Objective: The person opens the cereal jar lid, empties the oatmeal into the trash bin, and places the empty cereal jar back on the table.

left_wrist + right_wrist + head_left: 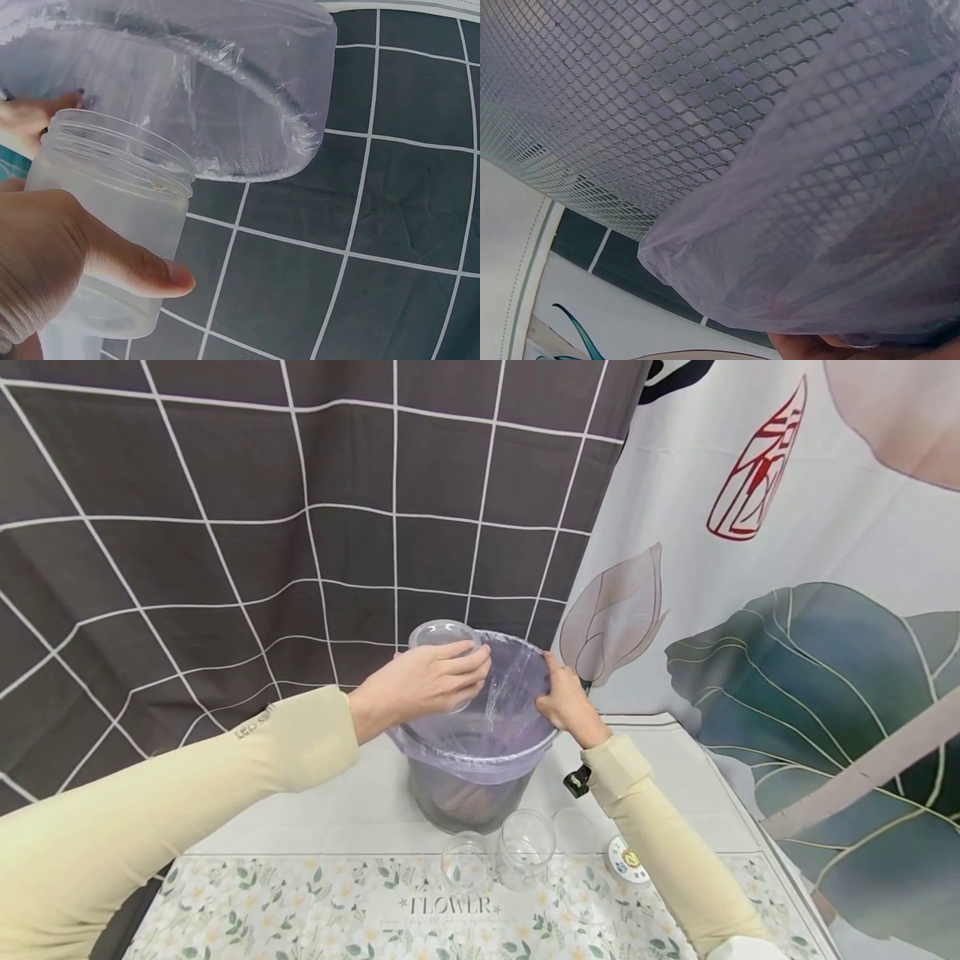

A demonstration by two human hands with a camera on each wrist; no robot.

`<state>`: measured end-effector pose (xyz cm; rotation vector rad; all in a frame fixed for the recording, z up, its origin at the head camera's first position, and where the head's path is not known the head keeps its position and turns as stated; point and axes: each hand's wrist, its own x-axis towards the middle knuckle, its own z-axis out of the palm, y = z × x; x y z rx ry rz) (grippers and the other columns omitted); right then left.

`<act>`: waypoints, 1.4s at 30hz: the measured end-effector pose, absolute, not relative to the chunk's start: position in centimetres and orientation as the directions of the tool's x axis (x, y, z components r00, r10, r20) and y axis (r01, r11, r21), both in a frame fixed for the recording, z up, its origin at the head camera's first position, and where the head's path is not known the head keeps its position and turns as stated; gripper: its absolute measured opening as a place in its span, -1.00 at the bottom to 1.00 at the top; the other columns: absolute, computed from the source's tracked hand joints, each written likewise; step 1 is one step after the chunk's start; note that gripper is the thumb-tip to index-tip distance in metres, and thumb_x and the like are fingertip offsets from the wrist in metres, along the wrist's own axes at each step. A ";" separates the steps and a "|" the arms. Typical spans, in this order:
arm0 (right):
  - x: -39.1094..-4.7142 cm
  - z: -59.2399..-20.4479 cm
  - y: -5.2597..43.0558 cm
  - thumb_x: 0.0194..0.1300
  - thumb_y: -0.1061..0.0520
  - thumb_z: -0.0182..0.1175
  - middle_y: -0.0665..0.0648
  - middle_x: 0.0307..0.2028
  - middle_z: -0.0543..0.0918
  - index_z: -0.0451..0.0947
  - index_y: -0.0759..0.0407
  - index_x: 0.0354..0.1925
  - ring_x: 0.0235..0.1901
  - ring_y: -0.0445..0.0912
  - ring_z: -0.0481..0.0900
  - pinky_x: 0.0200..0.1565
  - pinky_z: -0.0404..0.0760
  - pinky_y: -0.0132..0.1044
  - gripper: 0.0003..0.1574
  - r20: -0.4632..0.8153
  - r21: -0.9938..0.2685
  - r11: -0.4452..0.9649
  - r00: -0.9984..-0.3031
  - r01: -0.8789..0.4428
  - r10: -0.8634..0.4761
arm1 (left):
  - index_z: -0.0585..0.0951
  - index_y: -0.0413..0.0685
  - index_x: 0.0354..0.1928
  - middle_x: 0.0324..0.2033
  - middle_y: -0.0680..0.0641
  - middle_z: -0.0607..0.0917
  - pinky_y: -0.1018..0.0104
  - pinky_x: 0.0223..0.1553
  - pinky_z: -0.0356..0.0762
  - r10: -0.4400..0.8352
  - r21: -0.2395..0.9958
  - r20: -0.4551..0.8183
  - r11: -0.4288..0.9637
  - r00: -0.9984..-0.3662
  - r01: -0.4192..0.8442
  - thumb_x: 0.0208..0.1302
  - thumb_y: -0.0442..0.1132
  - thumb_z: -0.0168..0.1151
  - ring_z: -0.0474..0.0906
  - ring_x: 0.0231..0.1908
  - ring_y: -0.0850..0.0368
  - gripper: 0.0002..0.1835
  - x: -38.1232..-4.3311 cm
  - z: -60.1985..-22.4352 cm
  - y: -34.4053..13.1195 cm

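Note:
A mesh waste bin (461, 806) stands on the table, lined with a thin purple plastic bag (480, 768) folded over its rim. Over the bin's left side, my left hand (435, 681) grips a clear plastic jar (442, 632). The left wrist view shows the jar (112, 180) from the side, lidless with a threaded mouth, my thumb lying across its wall. My right hand (567, 700) holds the bin's right rim through the bag. In the right wrist view, the bag (795, 255) hangs over the metal mesh (667, 97), and only fingers (810, 346) show below it.
Two clear jars (467, 864) (527, 847) stand in front of the bin, beside a clear disc (576, 831). A round lid with a printed label (627, 860) lies near my right forearm. A dark grid curtain (345, 552) hangs behind the floral-matted table (300, 902).

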<state>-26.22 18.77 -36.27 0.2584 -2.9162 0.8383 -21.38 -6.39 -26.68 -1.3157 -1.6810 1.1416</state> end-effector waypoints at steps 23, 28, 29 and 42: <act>-26.1 -36.4 18.9 -0.16 0.35 0.01 0.55 0.07 0.37 -0.04 0.39 0.34 0.10 0.30 0.32 0.06 0.40 0.10 0.02 0.181 -0.513 0.826 -0.970 -0.233 -0.161 | 0.36 0.24 0.16 0.18 0.09 0.34 0.21 0.22 0.08 0.934 -0.980 -0.131 -0.070 -0.333 0.187 -0.62 -0.61 0.50 0.10 0.24 0.11 0.10 -20.8 -26.7 -6.1; -26.2 -36.4 18.9 -0.16 0.35 0.01 0.54 0.09 0.35 -0.05 0.39 0.35 0.13 0.30 0.29 0.08 0.39 0.10 0.02 0.178 -0.519 0.822 -0.970 -0.233 -0.162 | 0.32 0.24 0.17 0.20 0.14 0.32 0.22 0.20 0.10 0.927 -0.979 -0.183 -0.143 -0.328 0.143 -0.65 -0.62 0.50 0.09 0.25 0.14 0.14 -20.7 -27.0 -5.7; -26.2 -36.4 18.9 -0.15 0.35 0.01 0.54 0.09 0.35 -0.05 0.39 0.35 0.13 0.30 0.30 0.08 0.39 0.09 0.02 0.178 -0.519 0.822 -0.971 -0.233 -0.162 | 0.31 0.23 0.17 0.19 0.14 0.32 0.22 0.20 0.10 0.927 -0.979 -0.188 -0.150 -0.324 0.137 -0.66 -0.62 0.50 0.09 0.25 0.14 0.14 -20.6 -27.0 -5.6; -26.2 -36.3 18.8 -0.16 0.35 0.02 0.56 0.06 0.38 -0.04 0.41 0.34 0.06 0.28 0.36 0.01 0.45 0.07 0.02 0.179 -0.516 0.825 -0.971 -0.230 -0.158 | 0.27 0.16 0.19 0.20 0.06 0.27 0.18 0.19 0.10 0.910 -0.975 -0.216 -0.186 -0.353 0.117 -0.68 -0.67 0.48 0.06 0.25 0.08 0.17 -20.4 -27.2 -4.3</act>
